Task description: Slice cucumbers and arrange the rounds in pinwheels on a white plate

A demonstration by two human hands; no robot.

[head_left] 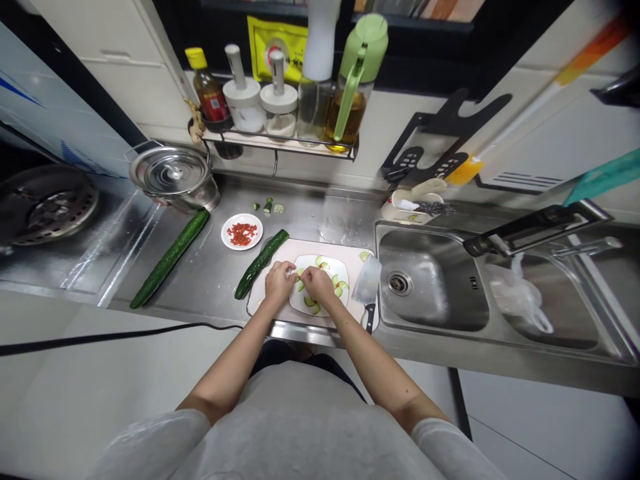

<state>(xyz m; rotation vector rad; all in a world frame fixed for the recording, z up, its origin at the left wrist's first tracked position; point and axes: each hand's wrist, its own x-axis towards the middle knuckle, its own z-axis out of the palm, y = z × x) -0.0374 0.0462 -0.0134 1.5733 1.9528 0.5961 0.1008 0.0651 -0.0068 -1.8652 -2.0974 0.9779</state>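
Note:
A square white plate (325, 310) lies on a pale cutting board (261, 292). Small groups of cut cucumber slices (341, 287) sit around the plate, some with tiny red bits by them. My left hand (279, 283) is over the plate's left side, its thumb and fingers pinched together. Close beside it, my right hand (319, 283) also has its fingertips pinched. Green slices show between the two hands; whether the fingers grip one is too small to tell. A cucumber with a cut end (261, 264) rests along the board's left edge, beyond my left hand.
A cleaver (367, 283) lies on the board's right side. Left are a small plate of chopped red pieces (242, 222), a whole cucumber (170, 259) and a lidded steel pot (173, 175). Sink basins (435, 280) are right. Above, a rack (285, 141) holds bottles and jars.

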